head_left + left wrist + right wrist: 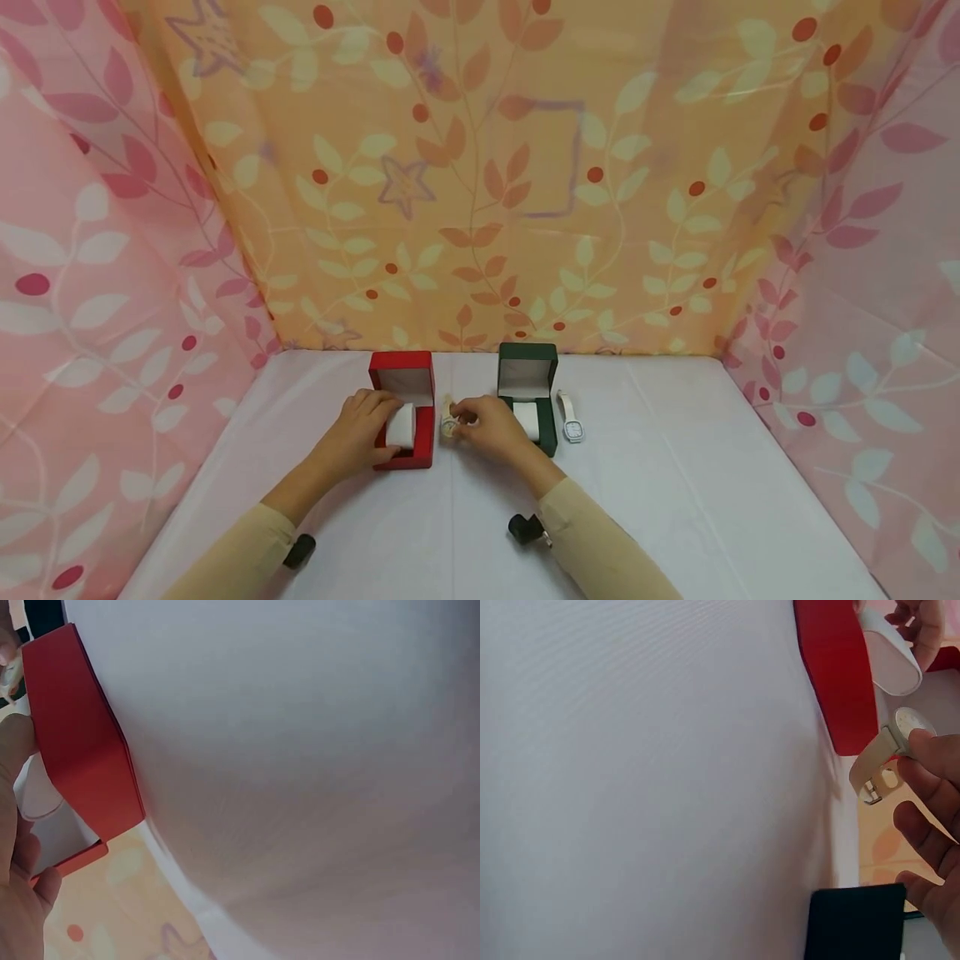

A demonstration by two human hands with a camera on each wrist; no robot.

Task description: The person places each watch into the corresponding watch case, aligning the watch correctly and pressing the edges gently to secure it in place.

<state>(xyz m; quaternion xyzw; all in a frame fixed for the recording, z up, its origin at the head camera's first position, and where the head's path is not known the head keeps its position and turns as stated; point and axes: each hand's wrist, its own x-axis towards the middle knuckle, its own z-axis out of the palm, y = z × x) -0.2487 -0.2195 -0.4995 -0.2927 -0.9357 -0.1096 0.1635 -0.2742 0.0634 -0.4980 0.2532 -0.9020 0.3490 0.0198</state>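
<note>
Currently | beige watch [886,744] between pinched thumb and finger of right hand [491,425] | left hand [362,429] grips white cushion [402,427]

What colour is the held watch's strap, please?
Beige; the strap shows best in the right wrist view.

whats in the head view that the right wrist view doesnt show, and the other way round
Only the head view shows the square-faced white watch lying beside the green watch box, and the two beige sleeves.

Only the right wrist view makes out the metal buckle on the beige strap of the round-faced watch.

Both show the right hand pinching that round-faced watch, the left hand holding the white watch cushion at the open red watch box, and at least part of the green box.
</note>
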